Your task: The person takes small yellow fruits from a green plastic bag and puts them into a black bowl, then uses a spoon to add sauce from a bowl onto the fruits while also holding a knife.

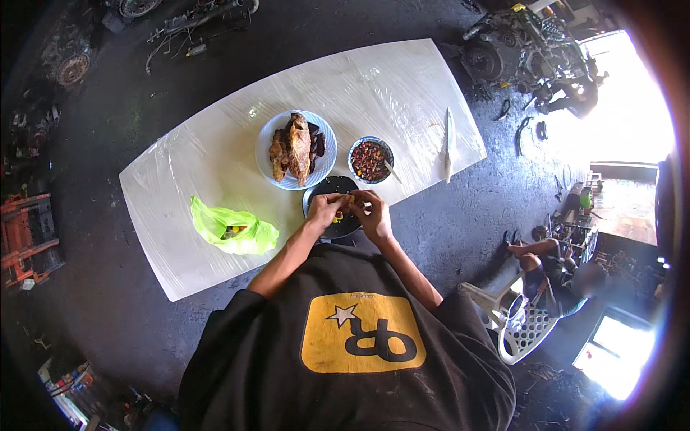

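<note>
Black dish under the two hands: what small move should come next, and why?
Probably let the small yellowish piece drop into the black dish. The left hand and right hand seem to pinch it together, fingertips directly over the dish, where yellow bits already lie.

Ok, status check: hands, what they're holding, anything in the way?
Left hand and right hand meet over black dish, pinching small yellowish piece. Yellow bits in dish. Food plate and blue-rimmed bowl close by; nothing visibly blocking hands.
</note>
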The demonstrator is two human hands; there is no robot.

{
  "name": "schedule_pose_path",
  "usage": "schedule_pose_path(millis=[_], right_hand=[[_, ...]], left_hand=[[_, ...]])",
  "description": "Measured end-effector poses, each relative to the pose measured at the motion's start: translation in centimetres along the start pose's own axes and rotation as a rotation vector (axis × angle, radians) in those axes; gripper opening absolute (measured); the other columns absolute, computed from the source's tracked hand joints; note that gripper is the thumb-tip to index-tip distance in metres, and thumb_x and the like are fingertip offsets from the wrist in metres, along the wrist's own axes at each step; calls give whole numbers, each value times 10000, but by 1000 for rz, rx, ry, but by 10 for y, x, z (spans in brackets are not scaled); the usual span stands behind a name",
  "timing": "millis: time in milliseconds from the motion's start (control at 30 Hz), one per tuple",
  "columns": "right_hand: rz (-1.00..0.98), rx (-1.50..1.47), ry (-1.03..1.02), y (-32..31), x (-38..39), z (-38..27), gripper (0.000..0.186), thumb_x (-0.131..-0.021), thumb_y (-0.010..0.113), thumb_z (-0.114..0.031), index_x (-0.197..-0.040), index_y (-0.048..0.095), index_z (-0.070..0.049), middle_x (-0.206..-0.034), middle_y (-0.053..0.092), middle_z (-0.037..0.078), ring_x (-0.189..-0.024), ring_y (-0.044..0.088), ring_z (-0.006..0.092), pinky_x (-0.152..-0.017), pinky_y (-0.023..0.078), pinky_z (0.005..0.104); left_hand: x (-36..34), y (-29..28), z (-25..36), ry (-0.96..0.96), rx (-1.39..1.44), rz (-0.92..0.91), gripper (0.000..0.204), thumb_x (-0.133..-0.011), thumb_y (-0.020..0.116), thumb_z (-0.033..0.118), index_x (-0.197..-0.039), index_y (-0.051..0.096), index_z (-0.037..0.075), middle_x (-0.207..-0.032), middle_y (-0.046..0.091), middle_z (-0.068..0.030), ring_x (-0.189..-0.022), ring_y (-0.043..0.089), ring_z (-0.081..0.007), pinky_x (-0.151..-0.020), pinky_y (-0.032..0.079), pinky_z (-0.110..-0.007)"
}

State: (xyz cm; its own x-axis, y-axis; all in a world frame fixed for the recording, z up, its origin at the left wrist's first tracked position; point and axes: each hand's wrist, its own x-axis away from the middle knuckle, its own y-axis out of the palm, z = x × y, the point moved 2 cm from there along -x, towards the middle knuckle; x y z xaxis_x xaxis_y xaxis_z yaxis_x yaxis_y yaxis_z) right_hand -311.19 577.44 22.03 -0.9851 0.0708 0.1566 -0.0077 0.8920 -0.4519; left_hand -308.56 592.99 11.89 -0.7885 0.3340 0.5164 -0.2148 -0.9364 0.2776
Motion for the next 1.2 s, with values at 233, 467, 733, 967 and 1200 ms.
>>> schedule_pose_path(millis=[233,467,733,967,1200], right_hand=[[74,3,120,-21,-20,-21,295,-955,712,-119,-1227,720,-5,-1075,771,116,-960,719,158,-815,572,309],[85,186,-102,-61,-104,25,222,-864,761,-70,-1071,756,11,-939,770,194,-835,761,268,-756,589,378],[-137,629,-116,-56,-172,95,149,-844,765,-68,-967,763,15,-870,749,225,-801,755,342,-705,581,423],[-224,724,-39,-48,-176,78,191,-913,724,-175,-939,726,15,-855,709,267,-781,736,366,-668,533,466],[-202,783,-161,-45,-163,68,279,-980,656,-276,-993,743,-11,-888,720,262,-814,726,413,-708,542,506]], left_hand=[[-13,46,13,-231,416,71,284,-983,724,312,-1142,748,77,-936,765,-18,-773,712,-113,-640,542,-256],[28,7,27,-263,383,99,405,-1014,664,386,-1306,648,105,-1068,785,-47,-845,746,-130,-659,547,-260],[185,-122,-12,-331,213,463,397,-1028,615,379,-1293,653,86,-1050,783,-59,-797,688,-103,-623,478,-229],[246,-153,-36,-268,261,733,385,-1024,640,374,-1279,665,87,-1040,786,-52,-741,666,-92,-614,464,-234],[230,-227,15,260,-326,1082,293,-1009,701,241,-1177,711,1,-962,751,-43,-781,628,-95,-642,481,-251]])
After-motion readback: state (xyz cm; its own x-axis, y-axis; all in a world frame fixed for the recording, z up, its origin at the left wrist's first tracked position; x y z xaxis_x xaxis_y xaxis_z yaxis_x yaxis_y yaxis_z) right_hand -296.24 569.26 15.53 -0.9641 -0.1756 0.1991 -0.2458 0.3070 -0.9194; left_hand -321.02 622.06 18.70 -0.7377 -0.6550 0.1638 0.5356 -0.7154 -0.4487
